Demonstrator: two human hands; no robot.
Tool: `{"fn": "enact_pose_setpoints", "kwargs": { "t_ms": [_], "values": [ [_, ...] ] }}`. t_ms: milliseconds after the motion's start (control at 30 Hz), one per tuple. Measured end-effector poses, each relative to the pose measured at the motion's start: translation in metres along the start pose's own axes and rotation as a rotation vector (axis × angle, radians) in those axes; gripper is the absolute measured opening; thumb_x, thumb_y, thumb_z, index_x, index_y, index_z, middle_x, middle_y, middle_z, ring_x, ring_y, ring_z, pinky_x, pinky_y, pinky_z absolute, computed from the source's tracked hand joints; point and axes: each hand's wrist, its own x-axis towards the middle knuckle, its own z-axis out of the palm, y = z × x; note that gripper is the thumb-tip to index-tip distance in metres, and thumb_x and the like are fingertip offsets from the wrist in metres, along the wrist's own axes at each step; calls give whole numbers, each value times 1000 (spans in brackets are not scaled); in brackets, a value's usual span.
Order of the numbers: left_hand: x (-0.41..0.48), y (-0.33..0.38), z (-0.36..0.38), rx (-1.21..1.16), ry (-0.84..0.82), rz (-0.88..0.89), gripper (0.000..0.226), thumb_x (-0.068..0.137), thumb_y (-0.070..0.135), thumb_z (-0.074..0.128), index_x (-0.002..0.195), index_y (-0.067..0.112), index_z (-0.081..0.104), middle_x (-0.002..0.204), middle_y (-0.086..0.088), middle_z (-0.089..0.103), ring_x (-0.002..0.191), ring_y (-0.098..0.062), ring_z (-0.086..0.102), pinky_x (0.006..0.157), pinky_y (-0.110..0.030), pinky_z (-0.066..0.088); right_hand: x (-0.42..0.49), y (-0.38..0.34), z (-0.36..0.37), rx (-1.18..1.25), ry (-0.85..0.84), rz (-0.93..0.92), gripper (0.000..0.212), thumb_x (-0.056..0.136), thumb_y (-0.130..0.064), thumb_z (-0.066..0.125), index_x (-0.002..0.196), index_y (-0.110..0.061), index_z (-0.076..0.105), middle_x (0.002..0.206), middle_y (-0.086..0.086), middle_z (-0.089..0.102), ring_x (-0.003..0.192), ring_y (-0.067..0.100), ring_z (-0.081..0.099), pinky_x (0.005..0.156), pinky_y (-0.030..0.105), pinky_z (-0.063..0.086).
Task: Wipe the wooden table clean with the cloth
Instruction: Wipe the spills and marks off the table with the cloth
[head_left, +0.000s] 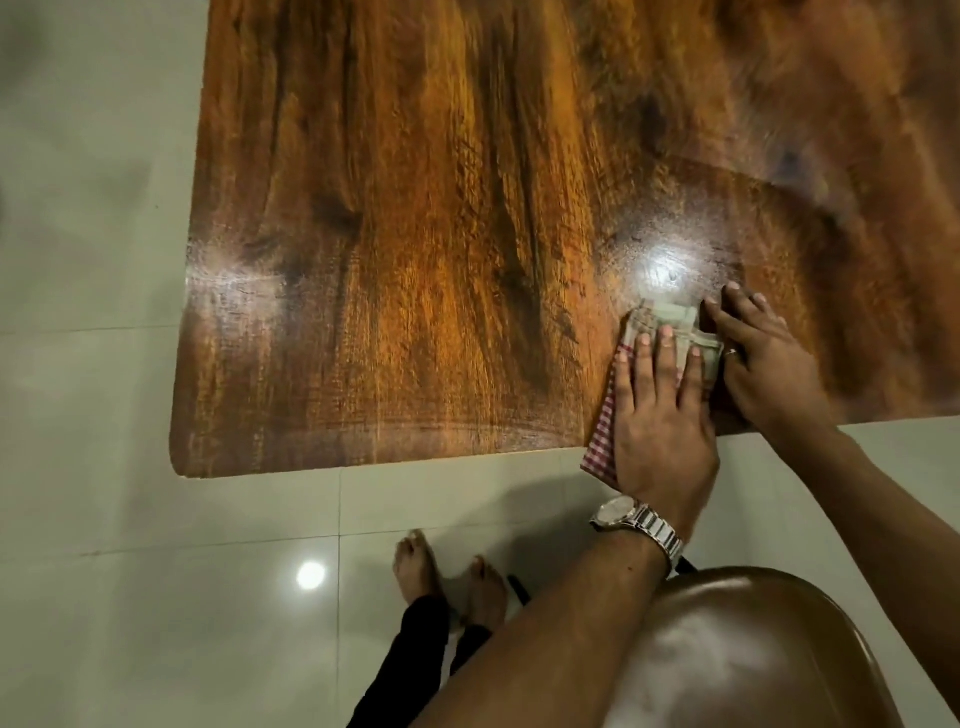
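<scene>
Here, left hand (660, 415) flattens cloth (602, 431).

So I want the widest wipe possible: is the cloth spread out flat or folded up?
Folded. The cloth is bunched into a narrow pad under the left hand, with layered edges showing past the fingertips.

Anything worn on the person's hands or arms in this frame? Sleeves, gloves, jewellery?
No gloves, and no sleeves in view: both forearms are bare. The left hand has a silver metal-link wristwatch with a round pale dial at its wrist. The right hand wears a thin silver ring on one finger.
</scene>
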Motion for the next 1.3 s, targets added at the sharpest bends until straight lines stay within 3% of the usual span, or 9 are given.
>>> {"fn": "enact_pose_setpoints", "kwargs": {
  "t_ms": [167,267,500,667,867,1300],
  "values": [
    [-15,-26,-7,-40,20,91,58,106,35,33,161,19,24,171,-10,9,159,-28,0,129,-48,-2,-1,-2,-6,-5,-3,10,59,95,-4,46,149,-28,46,163,-3,30,152,20,21,117,46,33],
    [-34,-60,-13,-30,30,96,58,106,37,32,161,20,24,171,-10,10,159,-27,4,128,-50,3,-2,-6,-9,10,-10,20,57,96,-3,45,148,-27,47,163,-3,29,153,20,20,120,44,29],
    [-79,-182,-55,74,76,-151,57,109,42,20,163,25,13,172,-4,5,159,-24,0,128,-51,10,-7,-15,-10,25,1,22,58,95,3,45,149,-19,47,163,4,28,153,25,18,124,44,20],
    [-103,-253,-81,166,115,-235,58,108,40,19,162,23,20,171,-9,13,158,-29,10,127,-52,13,-4,-11,-8,51,16,50,56,95,-1,44,147,-22,49,162,1,31,153,22,20,123,43,23],
    [-84,-217,-67,144,183,-346,57,107,35,22,162,18,23,170,-14,12,157,-34,9,127,-54,8,-1,-3,-10,54,3,28,58,92,-4,45,146,-25,51,160,-2,35,151,19,26,122,39,26],
    [-11,-17,-4,65,62,-4,61,107,41,19,163,18,11,171,-16,-2,158,-35,-3,125,-55,5,-48,56,-28,43,38,189,49,103,-10,40,150,-27,45,163,-6,28,153,17,18,122,42,26]
  ]
}}
